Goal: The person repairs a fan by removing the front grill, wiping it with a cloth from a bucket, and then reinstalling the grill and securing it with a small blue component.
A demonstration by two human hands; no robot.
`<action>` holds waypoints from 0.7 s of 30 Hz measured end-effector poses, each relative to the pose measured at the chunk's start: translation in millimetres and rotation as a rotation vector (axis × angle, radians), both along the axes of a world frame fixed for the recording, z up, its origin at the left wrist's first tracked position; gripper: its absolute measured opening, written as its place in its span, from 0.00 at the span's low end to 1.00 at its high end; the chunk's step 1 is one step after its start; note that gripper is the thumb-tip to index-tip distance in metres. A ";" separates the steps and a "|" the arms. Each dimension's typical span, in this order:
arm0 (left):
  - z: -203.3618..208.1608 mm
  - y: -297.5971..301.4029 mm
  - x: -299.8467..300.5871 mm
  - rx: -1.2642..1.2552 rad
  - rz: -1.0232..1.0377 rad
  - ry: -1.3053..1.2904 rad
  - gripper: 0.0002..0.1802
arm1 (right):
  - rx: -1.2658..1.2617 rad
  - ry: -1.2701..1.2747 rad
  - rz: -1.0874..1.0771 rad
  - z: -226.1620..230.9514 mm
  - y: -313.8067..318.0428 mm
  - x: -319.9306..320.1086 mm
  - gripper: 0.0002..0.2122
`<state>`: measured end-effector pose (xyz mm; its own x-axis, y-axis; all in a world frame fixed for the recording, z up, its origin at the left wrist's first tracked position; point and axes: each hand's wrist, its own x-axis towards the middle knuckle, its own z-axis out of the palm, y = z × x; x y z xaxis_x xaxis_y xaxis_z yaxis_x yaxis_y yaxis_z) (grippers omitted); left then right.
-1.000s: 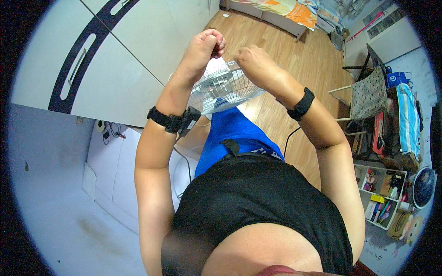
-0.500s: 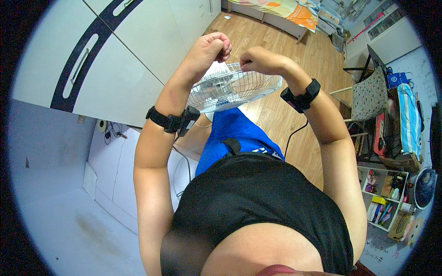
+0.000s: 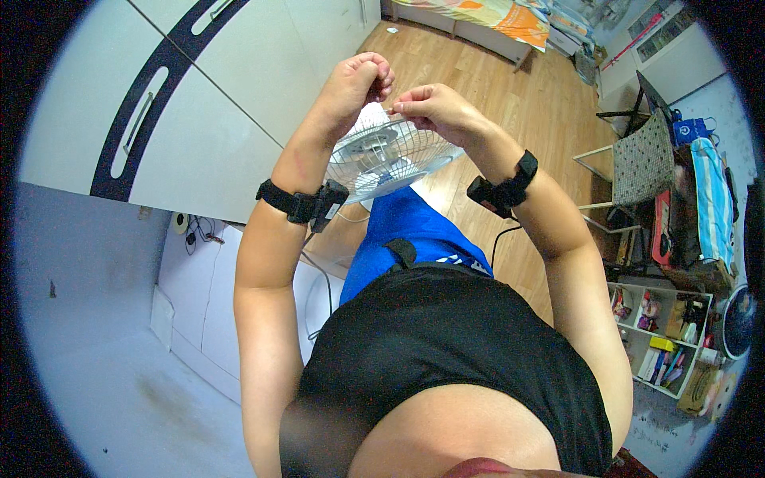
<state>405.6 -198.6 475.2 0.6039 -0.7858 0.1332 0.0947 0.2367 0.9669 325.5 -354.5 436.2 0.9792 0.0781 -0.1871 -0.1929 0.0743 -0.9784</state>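
My left hand (image 3: 358,89) is curled into a fist above the upper left part of a white wire-grilled electric fan (image 3: 381,155). Whatever lies inside that fist is hidden. Just to its right, my right hand (image 3: 441,114) pinches with thumb and forefinger over the top rim of the grille. Anything between those fingertips is too small to name, and I cannot tell whether they touch the wires. The fan stands in front of my blue trousers (image 3: 402,223). Each forearm wears a black strap with a small box, the left strap (image 3: 299,205) and the right strap (image 3: 504,188).
A white cabinet (image 3: 223,131) with a dark curved panel stands on the left. Wood flooring (image 3: 446,57) runs back to a bed (image 3: 478,17). On the right are a chair (image 3: 641,163) and a divided white organiser (image 3: 668,344) with small items. A black cable (image 3: 500,239) hangs by my right forearm.
My right hand has shifted left toward the left one, its wrist turning and its fingertips coming into a pinch. The left hand has barely moved.
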 end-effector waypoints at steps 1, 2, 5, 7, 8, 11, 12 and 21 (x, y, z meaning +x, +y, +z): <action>1.9 0.4 -0.2 -0.004 -0.007 -0.002 0.06 | 0.071 0.024 -0.043 0.5 -1.6 -0.6 0.07; 1.9 0.7 -0.6 0.010 -0.021 -0.023 0.06 | 0.142 0.051 -0.086 0.6 -3.0 -2.8 0.07; 3.6 1.2 -2.5 0.027 -0.062 -0.053 0.06 | 0.143 0.040 -0.092 -4.3 -4.3 -1.9 0.08; 6.2 -1.6 -5.8 0.005 -0.083 -0.031 0.06 | 0.012 -0.030 -0.035 -7.2 -1.2 0.2 0.07; 6.0 -2.7 -4.5 0.010 -0.067 -0.044 0.06 | -0.027 -0.049 -0.028 -4.9 1.1 0.1 0.07; 1.5 -6.9 5.7 -0.020 -0.032 -0.065 0.08 | -0.124 -0.091 -0.030 1.9 6.0 -1.0 0.07; -4.7 -9.2 12.0 -0.061 -0.028 -0.061 0.09 | -0.143 -0.095 -0.046 1.5 5.8 0.1 0.07; -41.8 13.0 43.1 0.601 0.398 -0.785 0.15 | -0.093 0.021 -0.161 -3.1 1.5 3.4 0.07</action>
<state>448.7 -185.7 433.5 0.7451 -0.6172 0.2529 -0.5852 -0.4229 0.6919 329.0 -353.0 433.1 0.9735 -0.0975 -0.2070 -0.2065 0.0155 -0.9783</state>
